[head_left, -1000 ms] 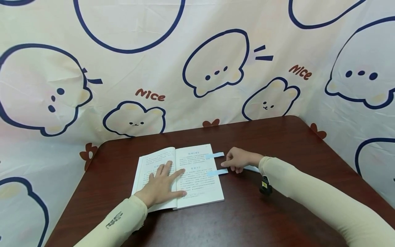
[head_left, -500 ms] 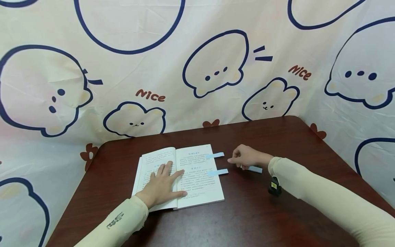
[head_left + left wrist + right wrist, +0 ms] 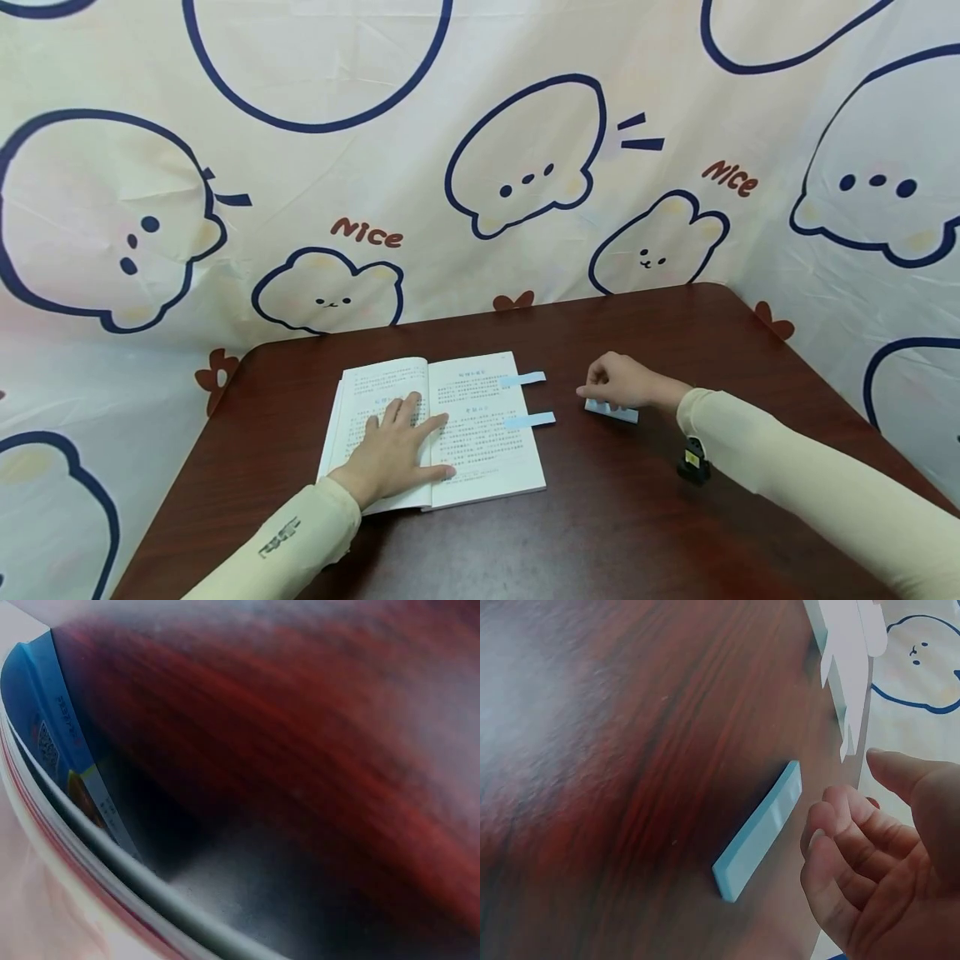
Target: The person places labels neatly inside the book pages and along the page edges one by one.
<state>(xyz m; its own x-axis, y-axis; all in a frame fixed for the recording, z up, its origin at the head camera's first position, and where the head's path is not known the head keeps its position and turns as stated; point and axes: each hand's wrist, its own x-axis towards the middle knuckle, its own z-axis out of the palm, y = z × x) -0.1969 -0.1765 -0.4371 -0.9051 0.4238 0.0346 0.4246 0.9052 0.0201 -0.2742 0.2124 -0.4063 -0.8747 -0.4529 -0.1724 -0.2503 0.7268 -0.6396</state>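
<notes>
In the head view, an open book (image 3: 487,458) lies on the table with two pale blue sticky strips jutting from its right page. The upper strip (image 3: 522,379) and the lower strip (image 3: 530,419) both stick out past the page edge. My left hand (image 3: 390,450) presses flat across the inner pages, fingers spread. My right hand (image 3: 618,382) is over a blue pad of sticky notes (image 3: 757,836), partly covering it in the head view. From the right wrist, its fingers look loosely bent, apart from the pad, with nothing seen between them.
The dark wooden table (image 3: 600,517) reaches back to a cartoon-printed cloth (image 3: 480,150) that hangs behind and at both sides. A blue printed book cover (image 3: 56,720) shows at the left of the left wrist view.
My right hand has moved right, away from the book's edge, and is now above the sticky note pad. The left hand, book and both strips look unmoved.
</notes>
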